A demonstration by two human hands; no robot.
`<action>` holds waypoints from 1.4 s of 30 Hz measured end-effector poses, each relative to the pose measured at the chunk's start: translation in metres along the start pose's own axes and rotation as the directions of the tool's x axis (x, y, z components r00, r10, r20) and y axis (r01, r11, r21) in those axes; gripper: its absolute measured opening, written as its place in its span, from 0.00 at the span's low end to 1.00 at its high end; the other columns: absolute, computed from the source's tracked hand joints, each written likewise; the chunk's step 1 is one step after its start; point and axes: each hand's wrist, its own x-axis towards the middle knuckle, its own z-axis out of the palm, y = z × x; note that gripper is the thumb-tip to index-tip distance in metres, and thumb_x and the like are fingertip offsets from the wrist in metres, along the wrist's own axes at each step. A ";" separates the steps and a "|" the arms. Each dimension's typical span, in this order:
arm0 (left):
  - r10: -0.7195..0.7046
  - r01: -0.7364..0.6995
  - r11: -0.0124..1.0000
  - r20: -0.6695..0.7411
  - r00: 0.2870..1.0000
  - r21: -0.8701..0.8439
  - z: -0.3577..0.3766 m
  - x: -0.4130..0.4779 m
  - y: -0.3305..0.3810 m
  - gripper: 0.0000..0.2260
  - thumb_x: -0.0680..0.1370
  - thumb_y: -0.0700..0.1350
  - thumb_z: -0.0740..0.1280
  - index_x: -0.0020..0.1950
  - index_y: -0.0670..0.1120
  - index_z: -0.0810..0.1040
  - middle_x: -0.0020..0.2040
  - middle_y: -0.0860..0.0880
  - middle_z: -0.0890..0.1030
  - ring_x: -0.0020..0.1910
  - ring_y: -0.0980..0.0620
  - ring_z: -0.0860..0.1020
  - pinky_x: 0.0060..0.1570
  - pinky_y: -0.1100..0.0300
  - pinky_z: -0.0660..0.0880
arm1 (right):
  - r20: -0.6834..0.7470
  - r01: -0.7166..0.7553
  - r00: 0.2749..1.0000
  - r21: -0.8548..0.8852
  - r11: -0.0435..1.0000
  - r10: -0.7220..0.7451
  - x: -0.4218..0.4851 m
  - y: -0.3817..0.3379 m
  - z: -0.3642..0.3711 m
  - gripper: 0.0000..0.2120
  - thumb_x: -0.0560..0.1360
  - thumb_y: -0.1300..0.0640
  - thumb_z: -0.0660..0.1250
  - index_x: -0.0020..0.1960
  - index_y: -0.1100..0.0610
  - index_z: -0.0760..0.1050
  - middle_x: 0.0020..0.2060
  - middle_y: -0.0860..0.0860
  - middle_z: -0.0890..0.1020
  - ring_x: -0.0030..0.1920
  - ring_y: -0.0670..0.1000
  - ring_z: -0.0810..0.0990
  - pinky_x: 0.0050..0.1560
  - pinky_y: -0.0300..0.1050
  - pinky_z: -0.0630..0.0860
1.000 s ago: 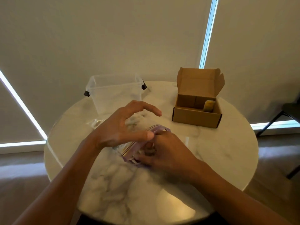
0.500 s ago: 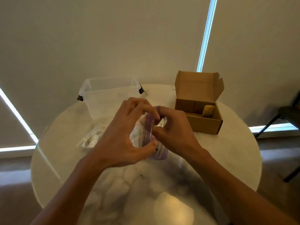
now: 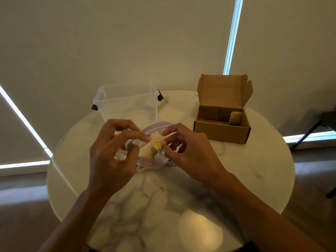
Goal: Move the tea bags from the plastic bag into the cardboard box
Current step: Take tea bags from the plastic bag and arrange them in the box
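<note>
A round, white marble counter (image 3: 236,179) stands in front of closed pale blinds with bright strips of daylight at their edges. At the back left of the counter sits a clear plastic tub (image 3: 127,108) with dark clips and no lid. At the back right sits the cardboard box (image 3: 221,131), its lid standing open, with one yellow tea bag (image 3: 235,118) upright against its inner right wall. Part of a dark chair (image 3: 325,120) shows at the far right, off the counter. Nothing lies between the hands and the box; bare marble separates them. In the middle of the counter, in front of the tub and left of the box, the plastic bag (image 3: 158,163) with a purple zip rim is held with its mouth open toward the camera. The left hand (image 3: 111,157) grips the bag's left side, fingers curled into the crumpled film. The right hand (image 3: 190,153) pinches the bag's right edge between thumb and forefinger. Between the two sets of fingertips, at the bag's mouth, a pale tea bag with a yellow tag (image 3: 156,144) pokes up, touching both forefingers; it is unclear whether either hand also holds it. More pale tea bags sit deeper in the bag, partly hidden by the left hand.
</note>
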 end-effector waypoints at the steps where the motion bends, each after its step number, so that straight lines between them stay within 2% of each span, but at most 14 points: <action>1: 0.011 -0.011 1.000 0.019 1.000 -0.013 -0.001 -0.003 0.004 0.12 0.75 0.30 0.70 0.52 0.44 0.88 0.55 0.45 0.81 0.53 0.51 0.83 0.45 0.58 0.79 | 0.003 0.005 1.000 -0.001 1.000 -0.005 -0.001 -0.001 0.002 0.17 0.78 0.57 0.77 0.64 0.51 0.78 0.49 0.43 0.87 0.44 0.42 0.86 0.42 0.34 0.82; 4: -0.050 0.050 0.999 0.064 0.997 0.010 -0.003 -0.006 0.019 0.12 0.77 0.35 0.76 0.59 0.47 0.86 0.54 0.50 0.80 0.47 0.57 0.81 0.42 0.63 0.79 | -0.015 0.033 0.999 -0.053 0.998 -0.033 -0.002 0.000 0.003 0.20 0.78 0.54 0.76 0.68 0.48 0.77 0.49 0.42 0.86 0.44 0.42 0.86 0.42 0.34 0.82; 10: -0.072 0.073 0.997 -0.073 0.995 0.004 -0.009 0.009 0.040 0.16 0.73 0.27 0.76 0.57 0.43 0.85 0.46 0.49 0.81 0.42 0.52 0.82 0.46 0.59 0.79 | -0.108 0.140 0.983 -0.083 0.987 -0.149 -0.003 -0.002 0.004 0.17 0.78 0.61 0.76 0.64 0.49 0.84 0.47 0.44 0.86 0.42 0.44 0.85 0.41 0.31 0.78; 12: -0.081 0.081 0.996 -0.011 0.997 -0.033 -0.006 0.010 0.034 0.15 0.75 0.29 0.77 0.57 0.44 0.84 0.48 0.49 0.82 0.44 0.50 0.81 0.45 0.58 0.78 | -0.130 0.129 0.982 -0.059 0.990 -0.136 -0.003 -0.004 0.002 0.15 0.78 0.60 0.75 0.62 0.48 0.85 0.47 0.43 0.86 0.42 0.44 0.86 0.39 0.32 0.78; 15: -0.083 0.106 0.975 0.120 0.989 -0.196 0.001 0.003 0.024 0.08 0.80 0.45 0.72 0.59 0.49 0.83 0.55 0.49 0.82 0.52 0.48 0.81 0.49 0.55 0.76 | -0.110 0.049 0.992 -0.062 0.997 -0.055 -0.002 -0.001 -0.002 0.09 0.79 0.56 0.75 0.58 0.48 0.85 0.48 0.40 0.87 0.46 0.42 0.85 0.42 0.32 0.79; 18: -0.212 0.298 0.897 0.271 0.939 -0.327 0.009 0.012 0.003 0.17 0.86 0.56 0.56 0.62 0.54 0.83 0.62 0.51 0.83 0.65 0.45 0.79 0.63 0.48 0.74 | -0.104 0.033 0.994 -0.028 0.999 -0.036 -0.003 0.000 -0.003 0.05 0.78 0.56 0.75 0.54 0.50 0.85 0.46 0.42 0.87 0.47 0.44 0.85 0.43 0.34 0.79; 21: -0.287 0.432 0.873 0.476 0.831 -0.228 0.018 0.034 -0.025 0.21 0.89 0.60 0.53 0.64 0.58 0.85 0.67 0.57 0.83 0.71 0.54 0.77 0.75 0.42 0.71 | -0.111 0.085 0.990 -0.019 0.996 -0.087 -0.005 -0.003 -0.004 0.05 0.79 0.56 0.75 0.54 0.52 0.86 0.45 0.42 0.87 0.47 0.44 0.85 0.46 0.36 0.80; 24: -0.220 0.421 0.878 0.587 0.779 -0.230 0.013 0.039 -0.047 0.15 0.88 0.55 0.62 0.66 0.55 0.86 0.67 0.55 0.85 0.69 0.55 0.81 0.74 0.43 0.74 | -0.133 0.117 0.985 0.017 0.993 -0.114 -0.006 -0.004 -0.009 0.04 0.78 0.59 0.75 0.53 0.54 0.87 0.44 0.42 0.87 0.47 0.46 0.85 0.44 0.33 0.77; 27: -0.228 0.392 0.898 0.551 0.803 -0.199 0.005 0.030 -0.062 0.12 0.87 0.53 0.66 0.67 0.54 0.85 0.67 0.56 0.86 0.70 0.57 0.81 0.71 0.51 0.76 | -0.169 0.101 0.982 0.059 0.993 -0.089 -0.006 -0.002 -0.014 0.05 0.78 0.61 0.75 0.53 0.55 0.88 0.43 0.42 0.87 0.45 0.47 0.85 0.39 0.29 0.74; 30: -0.292 0.435 0.882 0.514 0.807 -0.181 0.010 0.024 -0.070 0.10 0.83 0.48 0.68 0.60 0.59 0.87 0.61 0.61 0.88 0.62 0.63 0.84 0.61 0.61 0.81 | -0.159 0.122 0.981 0.057 0.991 -0.112 -0.005 -0.001 -0.012 0.05 0.78 0.59 0.77 0.53 0.56 0.88 0.43 0.44 0.87 0.44 0.47 0.86 0.39 0.28 0.73; 33: -0.302 0.455 0.858 0.484 0.822 -0.238 0.018 0.026 -0.078 0.15 0.85 0.40 0.70 0.55 0.62 0.88 0.55 0.58 0.90 0.57 0.60 0.85 0.59 0.60 0.82 | -0.161 0.128 0.980 0.052 0.990 -0.118 -0.004 -0.001 -0.011 0.06 0.78 0.57 0.78 0.55 0.55 0.87 0.44 0.44 0.88 0.45 0.47 0.86 0.40 0.28 0.74; 36: -0.300 0.511 0.763 0.482 0.823 -0.396 0.021 0.042 -0.081 0.18 0.85 0.35 0.70 0.53 0.58 0.90 0.52 0.54 0.90 0.53 0.56 0.86 0.57 0.58 0.82 | -0.209 0.144 0.969 0.039 0.989 -0.133 -0.004 -0.002 -0.012 0.11 0.78 0.57 0.78 0.60 0.53 0.84 0.45 0.45 0.87 0.47 0.46 0.86 0.37 0.33 0.78; 39: -0.272 0.533 0.700 0.513 0.814 -0.476 0.025 0.058 -0.077 0.23 0.84 0.31 0.68 0.50 0.59 0.91 0.50 0.56 0.90 0.51 0.59 0.87 0.55 0.64 0.82 | -0.250 0.125 0.963 0.069 0.990 -0.104 -0.005 -0.007 -0.011 0.16 0.78 0.56 0.78 0.65 0.51 0.81 0.46 0.45 0.87 0.47 0.48 0.87 0.31 0.48 0.81; 42: -0.268 0.537 0.706 0.529 0.806 -0.461 0.029 0.052 -0.080 0.21 0.84 0.34 0.69 0.50 0.61 0.91 0.50 0.56 0.90 0.52 0.59 0.87 0.55 0.65 0.82 | -0.265 0.142 0.956 0.046 0.989 -0.125 -0.006 -0.006 -0.010 0.11 0.79 0.55 0.77 0.61 0.53 0.84 0.47 0.42 0.88 0.48 0.48 0.87 0.29 0.45 0.79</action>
